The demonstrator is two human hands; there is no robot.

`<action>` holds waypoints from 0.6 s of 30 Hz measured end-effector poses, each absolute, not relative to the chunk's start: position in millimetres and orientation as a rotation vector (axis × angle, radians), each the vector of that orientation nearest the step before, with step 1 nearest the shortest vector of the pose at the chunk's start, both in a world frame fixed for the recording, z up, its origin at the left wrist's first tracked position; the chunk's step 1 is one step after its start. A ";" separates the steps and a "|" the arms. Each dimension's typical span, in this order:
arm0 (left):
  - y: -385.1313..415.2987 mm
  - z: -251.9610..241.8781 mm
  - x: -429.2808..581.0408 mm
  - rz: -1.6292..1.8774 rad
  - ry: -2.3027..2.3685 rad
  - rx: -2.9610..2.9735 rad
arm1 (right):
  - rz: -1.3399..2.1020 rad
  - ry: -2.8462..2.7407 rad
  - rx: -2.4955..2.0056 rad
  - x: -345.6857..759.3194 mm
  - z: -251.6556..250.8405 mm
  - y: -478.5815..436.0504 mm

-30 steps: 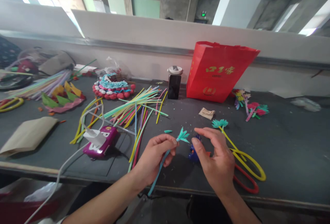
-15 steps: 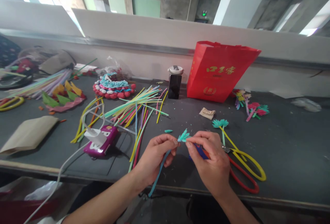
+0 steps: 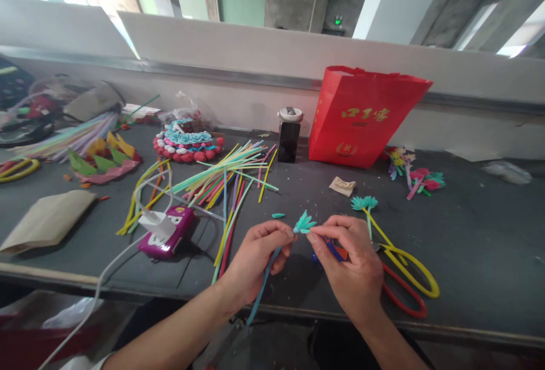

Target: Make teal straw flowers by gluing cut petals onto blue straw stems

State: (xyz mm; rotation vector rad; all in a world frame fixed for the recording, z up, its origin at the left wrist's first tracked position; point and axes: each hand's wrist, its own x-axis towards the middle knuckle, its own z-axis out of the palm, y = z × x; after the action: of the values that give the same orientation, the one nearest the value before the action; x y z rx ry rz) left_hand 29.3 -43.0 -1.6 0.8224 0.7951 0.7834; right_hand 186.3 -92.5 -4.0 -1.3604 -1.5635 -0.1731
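Between finger and thumb, my left hand (image 3: pixel 266 248) pinches the base of a small turquoise pipe-cleaner flower (image 3: pixel 304 222). A blue pipe cleaner (image 3: pixel 261 296) hangs down from below that hand. My right hand (image 3: pixel 351 262) pinches one petal at the flower's right side. A loose turquoise petal (image 3: pixel 278 215) lies on the table just beyond my left hand. Partly hidden behind my right hand is a blue and orange object (image 3: pixel 336 249) whose kind I cannot make out. To the right, a finished-looking turquoise flower (image 3: pixel 364 204) lies by scissors with yellow and red handles (image 3: pixel 415 270).
Several loose pipe cleaners (image 3: pixel 230 177) are heaped left of centre. A purple power strip (image 3: pixel 170 239) with a white plug and cable sits at the front left. Farther back stand a phone (image 3: pixel 288 142) against a cup and a red bag (image 3: pixel 366 117). Colourful flowers (image 3: pixel 419 180) lie at right.
The turquoise flower's petals have spread slightly, and my right hand has shifted a little to the right. My left hand keeps its pinch on the base.
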 end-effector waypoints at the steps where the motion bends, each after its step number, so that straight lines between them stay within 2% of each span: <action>1: -43.1 -1.3 29.4 0.783 0.796 0.825 | -0.174 -1.562 -1.362 186.6 -4.4 -92.6; 18: -43.3 -3.8 30.2 0.778 0.795 0.839 | -0.167 -1.577 -1.356 186.1 -3.5 -92.9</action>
State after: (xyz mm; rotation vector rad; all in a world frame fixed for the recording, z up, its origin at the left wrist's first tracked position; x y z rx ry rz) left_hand 30.2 -43.3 -3.8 0.8395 0.7950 0.7785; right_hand 186.1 -92.9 -3.5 -1.3562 -1.5773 -0.1673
